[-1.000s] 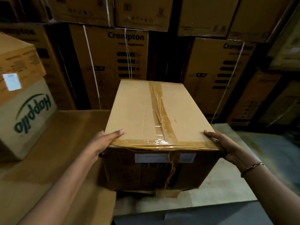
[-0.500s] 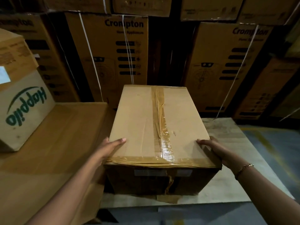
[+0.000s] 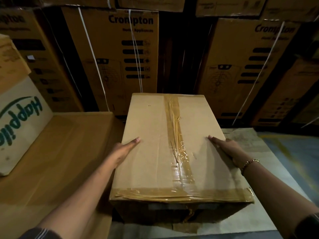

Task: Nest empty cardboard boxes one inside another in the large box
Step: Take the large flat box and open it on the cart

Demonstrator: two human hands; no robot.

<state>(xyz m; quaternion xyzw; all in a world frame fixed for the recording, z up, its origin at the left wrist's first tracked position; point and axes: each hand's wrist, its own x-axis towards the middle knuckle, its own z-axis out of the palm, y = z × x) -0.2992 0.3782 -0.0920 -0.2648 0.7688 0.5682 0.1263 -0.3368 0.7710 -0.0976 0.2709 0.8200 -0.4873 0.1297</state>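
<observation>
Head view: a taped cardboard box (image 3: 174,149) sits at the centre of the frame, sealed with brown tape (image 3: 177,144) along its top, so its contents cannot be seen. It rests on a pale cardboard sheet (image 3: 255,152). The left hand (image 3: 123,151) presses flat against the box's left top edge at 9 o'clock, thumb on top. The right hand (image 3: 226,149), with a bracelet (image 3: 249,163) at its wrist, clamps the right edge at 3 o'clock. A Happilo box (image 3: 22,125) stands at 9 o'clock and Crompton cartons (image 3: 120,57) are stacked at 12 o'clock. Compared with a second ago, both hands have slid further forward along the box, which now sits lower and nearer.
</observation>
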